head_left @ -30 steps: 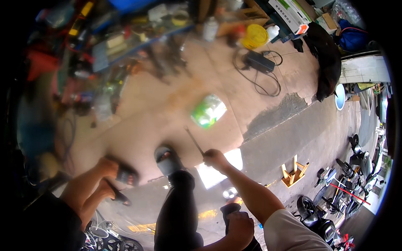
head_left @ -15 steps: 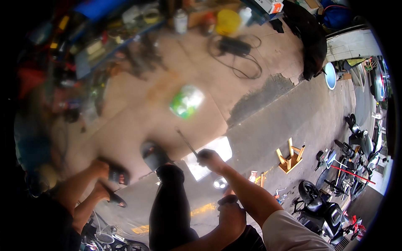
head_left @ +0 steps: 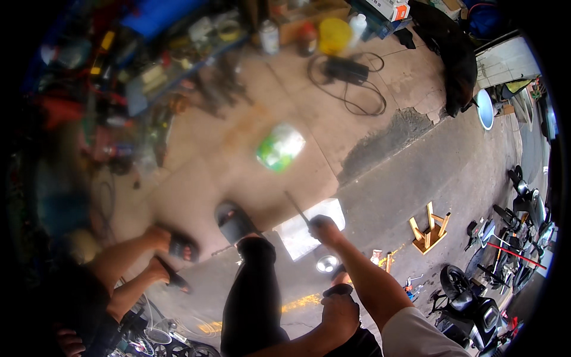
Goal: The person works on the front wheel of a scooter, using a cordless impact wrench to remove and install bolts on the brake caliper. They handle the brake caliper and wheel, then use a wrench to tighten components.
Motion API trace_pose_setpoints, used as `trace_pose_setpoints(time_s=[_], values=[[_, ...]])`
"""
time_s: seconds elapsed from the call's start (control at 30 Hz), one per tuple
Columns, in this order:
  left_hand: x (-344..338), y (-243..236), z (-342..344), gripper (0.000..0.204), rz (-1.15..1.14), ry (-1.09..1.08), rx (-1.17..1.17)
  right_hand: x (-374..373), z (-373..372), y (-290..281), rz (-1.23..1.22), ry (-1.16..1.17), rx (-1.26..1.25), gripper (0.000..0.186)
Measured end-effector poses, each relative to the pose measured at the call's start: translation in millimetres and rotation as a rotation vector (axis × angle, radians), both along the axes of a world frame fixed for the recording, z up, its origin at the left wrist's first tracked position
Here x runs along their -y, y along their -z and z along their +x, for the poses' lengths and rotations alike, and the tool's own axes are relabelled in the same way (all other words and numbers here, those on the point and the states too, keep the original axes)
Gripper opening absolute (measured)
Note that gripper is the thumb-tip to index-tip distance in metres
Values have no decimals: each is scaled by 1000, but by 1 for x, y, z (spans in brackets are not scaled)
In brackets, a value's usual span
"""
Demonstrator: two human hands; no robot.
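A thin metal rod-like tool [head_left: 297, 206] is in my right hand [head_left: 325, 229], its fingers closed round the near end. The tip points away and to the left, over the pale floor. Beneath that hand lies a white sheet [head_left: 288, 241], partly covered by it. My left hand [head_left: 341, 312] is lower, close by my right leg, its fingers looking curled. A dark edge shows at its far side, but what it grips I cannot make out. Beyond the tool sits a blurred green and white package [head_left: 281, 147]. A shiny round metal dish [head_left: 327, 263] is between my hands.
Another person's sandalled foot [head_left: 183, 247] is at the left. Cluttered tools and parts [head_left: 154, 77] fill the upper left. A black adapter with cable [head_left: 348, 70] lies far off, near a dark dog [head_left: 458, 77]. Rightward are an overturned wooden stool [head_left: 428, 238] and motorcycles [head_left: 470, 303].
The whole view has shifted, so the scene appears farther right. My right hand and the tool have moved slightly right over the sheet. My left hand stays by my leg.
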State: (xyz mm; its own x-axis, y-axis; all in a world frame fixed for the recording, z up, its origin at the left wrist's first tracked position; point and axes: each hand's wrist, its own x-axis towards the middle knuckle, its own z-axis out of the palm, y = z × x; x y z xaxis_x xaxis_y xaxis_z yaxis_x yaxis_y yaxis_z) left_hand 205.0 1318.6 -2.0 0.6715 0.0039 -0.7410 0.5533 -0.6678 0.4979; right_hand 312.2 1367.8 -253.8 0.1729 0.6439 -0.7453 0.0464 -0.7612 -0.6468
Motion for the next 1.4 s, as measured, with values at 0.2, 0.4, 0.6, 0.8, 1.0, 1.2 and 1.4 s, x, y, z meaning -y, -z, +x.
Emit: trace_pose_setpoints(time_s=[0.2, 0.4, 0.6, 0.8, 1.0, 1.2, 1.4], values=[[-6, 1, -3, 34, -61, 91, -72, -87, -38, 13, 153, 285, -358, 47], [9, 26, -26, 22, -86, -15, 139, -98, -49, -20, 256, 319, -548, 45], [-11, 34, -7, 57, -152, 275, -225, 29, 1, -53, 148, 360, -318, 31], [5, 44, 14, 47, -154, 173, -216, 209, 50, -58, -8, 687, -239, 32], [78, 82, -8, 37, -70, -76, -148, 369, 59, -90, -122, 856, -108, 32], [179, 42, 0, 33, -51, -163, 61, 577, 11, -79, -390, 833, 91, 28], [300, -13, -8, 36, 11, -302, 348, 748, -59, -95, -685, 866, 187, 25]])
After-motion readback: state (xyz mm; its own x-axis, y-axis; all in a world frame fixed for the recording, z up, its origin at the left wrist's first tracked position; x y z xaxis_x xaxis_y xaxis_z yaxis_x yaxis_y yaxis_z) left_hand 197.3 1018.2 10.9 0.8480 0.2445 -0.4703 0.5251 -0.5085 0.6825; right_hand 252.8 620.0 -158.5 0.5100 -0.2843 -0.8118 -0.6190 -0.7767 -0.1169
